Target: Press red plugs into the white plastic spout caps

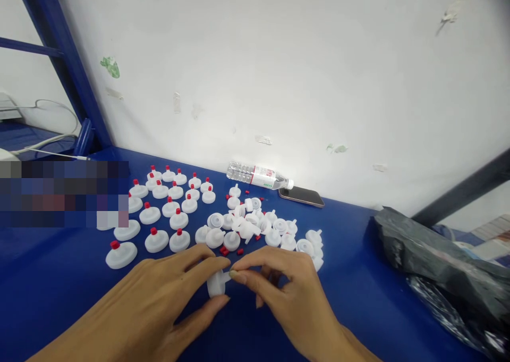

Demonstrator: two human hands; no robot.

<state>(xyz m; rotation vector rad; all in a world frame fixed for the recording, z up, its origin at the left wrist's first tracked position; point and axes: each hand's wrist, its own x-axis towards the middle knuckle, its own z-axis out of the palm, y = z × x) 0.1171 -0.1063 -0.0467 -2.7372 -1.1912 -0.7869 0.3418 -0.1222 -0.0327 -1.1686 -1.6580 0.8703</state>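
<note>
My left hand (159, 293) pinches a white plastic disc cap (217, 284) between thumb and fingers, held on edge just above the blue table (59, 277). My right hand (287, 287) meets it from the right, thumb and forefinger pressed together at the cap's nozzle; whatever sits in that pinch is too small to see. Just beyond my hands lies a loose pile of white caps without tips (258, 226), with small red plugs (225, 251) scattered among them. To the left, white caps with red tips (167, 208) stand in rows.
A clear water bottle (258, 176) lies on its side by the white wall, with a dark phone (302, 196) beside it. A crumpled black plastic bag (442, 271) fills the right side of the table. Blue frame bars stand at the far left.
</note>
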